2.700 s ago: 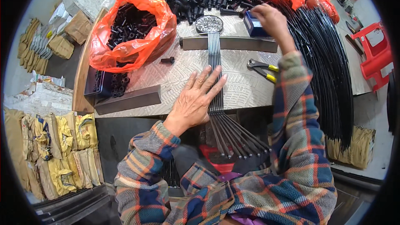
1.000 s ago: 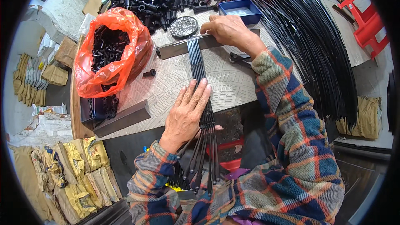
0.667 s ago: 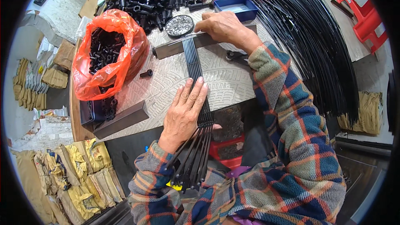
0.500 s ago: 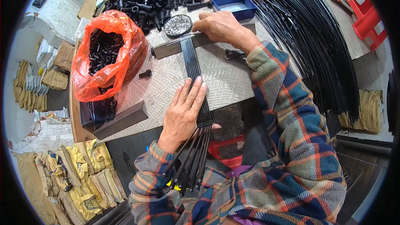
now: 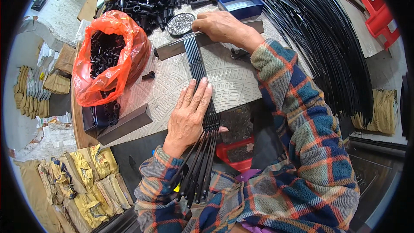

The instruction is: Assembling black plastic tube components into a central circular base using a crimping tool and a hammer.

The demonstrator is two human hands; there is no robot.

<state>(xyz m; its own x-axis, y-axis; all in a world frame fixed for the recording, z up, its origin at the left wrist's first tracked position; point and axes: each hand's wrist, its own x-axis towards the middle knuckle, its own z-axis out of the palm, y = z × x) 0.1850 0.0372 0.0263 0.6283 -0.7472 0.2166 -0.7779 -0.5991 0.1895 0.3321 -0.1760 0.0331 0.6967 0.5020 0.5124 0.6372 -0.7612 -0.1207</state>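
Right hand point(image 5: 226, 30) has moved from the blue box point(image 5: 246, 12) to the metal bar point(image 5: 172, 48), bringing both hands to the rods point(image 5: 195, 60). Its curled fingers hide any grip; the left hand point(image 5: 187, 123), fingers straight, clasps them across the desk's point(image 5: 239, 86) edge.

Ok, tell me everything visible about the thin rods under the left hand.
Slim, dark, glossy rods, metal- or plastic-looking, lie side by side in a flat band. Their upper ends cross the metal bar; the left hand lies over the band, thumb beneath. Past the edge of the table they fan out, ending in blunt dark tips.
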